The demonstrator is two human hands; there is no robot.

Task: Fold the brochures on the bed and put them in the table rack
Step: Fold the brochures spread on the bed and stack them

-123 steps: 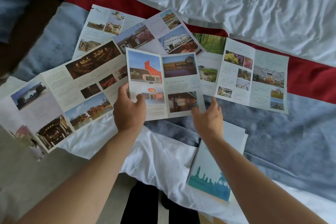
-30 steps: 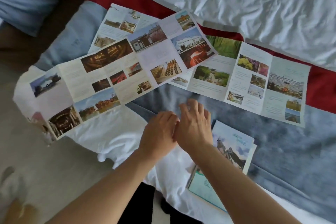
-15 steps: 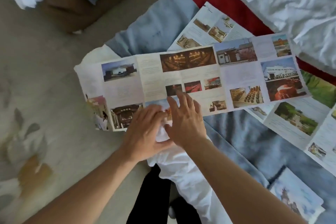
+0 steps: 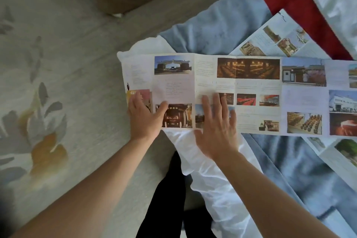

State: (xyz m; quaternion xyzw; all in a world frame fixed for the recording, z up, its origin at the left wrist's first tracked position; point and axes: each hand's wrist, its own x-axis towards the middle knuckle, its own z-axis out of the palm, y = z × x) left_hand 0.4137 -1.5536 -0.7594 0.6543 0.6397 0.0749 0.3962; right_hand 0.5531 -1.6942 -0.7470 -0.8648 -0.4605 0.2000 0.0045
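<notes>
Both hands are down on the long brochure (image 4: 241, 92), which lies fully unfolded across the corner of the bed (image 4: 212, 25), its left end hanging just past the white sheet (image 4: 202, 160) toward the carpet (image 4: 58, 83). The left hand (image 4: 144, 118) lies flat on the end panel, fingers straight and thumb spread across the near edge, holding nothing. The right hand (image 4: 216, 131) is flat too, fingers spread wide over the second and third panels, heel resting on the sheet just below the paper's near edge.

This is thin, glossy paper, and it looks light and floppy along its length, stiff only across each short panel. Creases already show between the panels (faint vertical lines at the panel joins), so it should want to fold along those rather than anywhere new. On soft bedding it has little backing, so pressing a crease sharp may be awkward, and the slick surface could slide on the fabric.

The best place to take hold looks like the overhanging left panel: pinch it at the near corner, swing it over onto its neighbour, and let the right hand pin the next crease. Two more open brochures sit close by, one (image 4: 280, 36) tucked under the far edge, another (image 4: 343, 150) at the right. The rack is not in view.
</notes>
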